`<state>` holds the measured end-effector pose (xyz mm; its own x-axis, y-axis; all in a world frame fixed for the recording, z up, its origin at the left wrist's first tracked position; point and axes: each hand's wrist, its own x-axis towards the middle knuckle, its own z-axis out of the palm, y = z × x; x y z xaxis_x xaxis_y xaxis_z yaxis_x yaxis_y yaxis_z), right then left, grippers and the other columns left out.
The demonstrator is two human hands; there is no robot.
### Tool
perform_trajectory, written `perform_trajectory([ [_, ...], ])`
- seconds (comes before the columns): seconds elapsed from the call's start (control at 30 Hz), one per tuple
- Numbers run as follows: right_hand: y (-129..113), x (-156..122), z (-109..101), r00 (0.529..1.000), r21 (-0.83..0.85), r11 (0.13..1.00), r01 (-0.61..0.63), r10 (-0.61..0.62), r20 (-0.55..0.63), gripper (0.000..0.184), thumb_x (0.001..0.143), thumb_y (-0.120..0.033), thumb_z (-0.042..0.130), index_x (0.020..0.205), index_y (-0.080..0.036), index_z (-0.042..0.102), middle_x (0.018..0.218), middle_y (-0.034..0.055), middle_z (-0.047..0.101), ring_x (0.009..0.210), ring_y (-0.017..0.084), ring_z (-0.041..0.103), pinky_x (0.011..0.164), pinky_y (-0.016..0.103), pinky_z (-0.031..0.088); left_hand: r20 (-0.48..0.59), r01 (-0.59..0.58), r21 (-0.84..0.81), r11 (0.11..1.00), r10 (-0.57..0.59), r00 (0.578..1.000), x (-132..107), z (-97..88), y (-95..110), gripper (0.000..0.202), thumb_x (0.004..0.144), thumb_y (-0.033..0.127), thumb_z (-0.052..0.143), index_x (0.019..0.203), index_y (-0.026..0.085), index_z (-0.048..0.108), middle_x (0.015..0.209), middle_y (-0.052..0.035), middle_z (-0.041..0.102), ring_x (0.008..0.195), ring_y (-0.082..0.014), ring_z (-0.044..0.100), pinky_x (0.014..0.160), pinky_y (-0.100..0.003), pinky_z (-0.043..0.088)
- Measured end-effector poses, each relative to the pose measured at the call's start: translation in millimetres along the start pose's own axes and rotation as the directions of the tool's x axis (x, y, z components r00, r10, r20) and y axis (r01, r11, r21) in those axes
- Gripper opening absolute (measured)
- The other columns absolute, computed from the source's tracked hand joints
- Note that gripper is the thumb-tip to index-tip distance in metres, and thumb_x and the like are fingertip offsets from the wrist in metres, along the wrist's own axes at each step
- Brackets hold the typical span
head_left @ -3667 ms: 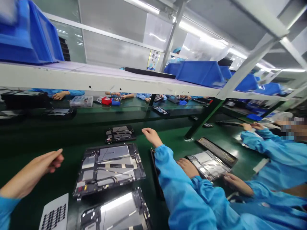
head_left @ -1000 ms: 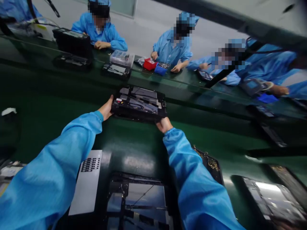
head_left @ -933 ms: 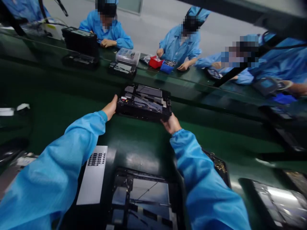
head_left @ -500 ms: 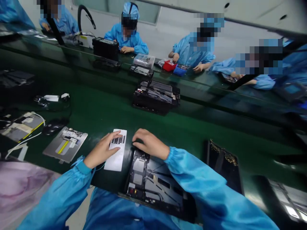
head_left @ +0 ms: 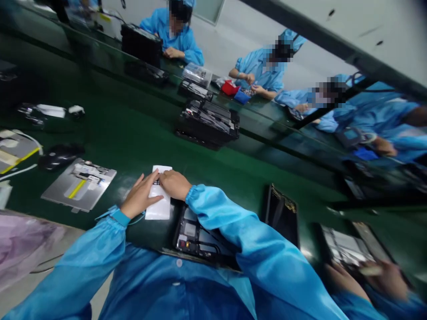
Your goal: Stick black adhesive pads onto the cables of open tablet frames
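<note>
A white sheet (head_left: 158, 209) with small black stickers on its upper part lies on the green table. My left hand (head_left: 140, 196) rests across its left side, fingers stretched out and thumb apart. Over the stickers, my right hand (head_left: 175, 184) has its fingers bent and pressed together at the sheet; what they pinch, if anything, is hidden. Below my right forearm sits an opened black device chassis (head_left: 190, 235) with grey plates and cables inside. My right sleeve covers much of it.
Left are a metal plate with yellow tape (head_left: 82, 186) and a black mouse (head_left: 60, 156). A stack of chassis (head_left: 208, 122) stands ahead. Right is a black tray with gold bits (head_left: 282, 213); beyond it, another person's hands (head_left: 388, 278) hold a part. Co-workers sit opposite.
My right hand has moved left from the chassis's upper edge onto the sheet's stickers. My left hand stays on the sheet. The view has shifted, and another person's hands now show at lower right.
</note>
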<state>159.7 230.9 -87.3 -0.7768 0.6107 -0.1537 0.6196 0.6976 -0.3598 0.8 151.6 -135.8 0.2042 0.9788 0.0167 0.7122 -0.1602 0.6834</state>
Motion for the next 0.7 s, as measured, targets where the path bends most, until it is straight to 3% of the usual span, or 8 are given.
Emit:
perform_trajectory([
  [0.07,0,-11,-17,1.0,0.015,1.0,-0.017,0.017,-0.004,0.015,0.103,-0.015,0.048,0.104,-0.012,0.063,0.104,0.0123,0.064,0.101,0.022,0.059,0.095,0.035,0.044,-0.006,-0.011,0.004,1.0,0.011,1.0,2,2.2,-2,0.091,0.084,0.047,0.063,0.158,0.016,0.021,0.159,-0.0151,0.04,0.147,-0.0305,0.041,0.128,-0.052,0.009],
  [0.13,0,-39,-45,0.994,0.087,0.996,0.02,-0.01,-0.107,0.016,0.105,-0.019,0.044,0.103,-0.016,0.059,0.106,0.0088,0.061,0.104,0.02,0.056,0.097,0.034,0.043,-0.022,-0.037,0.027,0.999,0.038,0.999,6,3.5,-5,0.088,0.084,0.052,0.063,0.157,0.02,0.026,0.158,-0.0121,0.043,0.146,-0.0312,0.041,0.128,-0.052,0.009],
  [0.23,-4,-117,-87,0.895,0.238,0.951,0.198,-0.076,-0.44,0.012,0.106,-0.021,0.044,0.098,-0.02,0.054,0.099,0.0045,0.057,0.098,0.018,0.053,0.094,0.035,0.044,-0.057,-0.077,0.031,0.997,0.079,0.995,10,-0.3,-5,0.077,0.087,0.057,0.06,0.154,0.026,0.036,0.159,-0.0055,0.043,0.147,-0.0306,0.04,0.128,-0.053,0.013],
  [0.3,-10,-181,-93,0.84,0.289,0.94,0.18,0.006,-0.543,0.008,0.103,-0.018,0.048,0.097,-0.021,0.053,0.097,0.0041,0.055,0.097,0.019,0.053,0.092,0.036,0.045,-0.103,-0.088,0.0,0.996,0.087,0.991,9,-8.3,2,0.071,0.091,0.058,0.055,0.153,0.028,0.037,0.162,-0.0016,0.038,0.149,-0.0288,0.037,0.127,-0.052,0.02],
  [0.37,-16,-242,-74,0.828,0.342,0.938,0.053,0.15,-0.54,0.008,0.101,-0.016,0.05,0.097,-0.022,0.054,0.1,0.0056,0.054,0.1,0.02,0.053,0.09,0.037,0.046,-0.216,-0.099,0.001,0.995,0.097,0.972,1,-18.5,18,0.063,0.093,0.06,0.05,0.149,0.034,0.042,0.163,0.0061,0.036,0.149,-0.0276,0.036,0.127,-0.05,0.025],
  [0.5,-28,-324,8,0.775,0.438,0.873,-0.216,0.426,-0.467,0.011,0.1,-0.015,0.05,0.101,-0.025,0.055,0.111,0.0083,0.054,0.108,0.022,0.056,0.092,0.038,0.048,-0.364,-0.047,0.055,0.997,0.064,0.929,-41,-26.0,69,0.038,0.092,0.059,0.052,0.127,0.047,0.058,0.148,0.0183,0.052,0.142,-0.0268,0.046,0.129,-0.048,0.026],
  [0.6,-47,-340,54,0.726,0.457,0.837,-0.3,0.511,-0.46,0.013,0.1,-0.014,0.05,0.105,-0.025,0.054,0.113,0.0087,0.055,0.109,0.023,0.057,0.092,0.038,0.05,-0.257,-0.131,0.012,0.991,0.13,0.958,-79,-4.1,106,0.023,0.091,0.053,0.059,0.113,0.049,0.063,0.127,0.0156,0.068,0.128,-0.0249,0.06,0.126,-0.051,0.032],
  [0.7,-65,-326,68,0.752,0.403,0.876,-0.264,0.449,-0.483,0.014,0.1,-0.013,0.051,0.108,-0.023,0.056,0.112,0.0095,0.057,0.108,0.023,0.057,0.09,0.037,0.05,-0.108,-0.347,0.01,0.938,0.346,0.932,-103,36.4,124,0.026,0.093,0.042,0.065,0.119,0.039,0.064,0.125,0.0074,0.071,0.125,-0.0238,0.063,0.123,-0.052,0.035],
])
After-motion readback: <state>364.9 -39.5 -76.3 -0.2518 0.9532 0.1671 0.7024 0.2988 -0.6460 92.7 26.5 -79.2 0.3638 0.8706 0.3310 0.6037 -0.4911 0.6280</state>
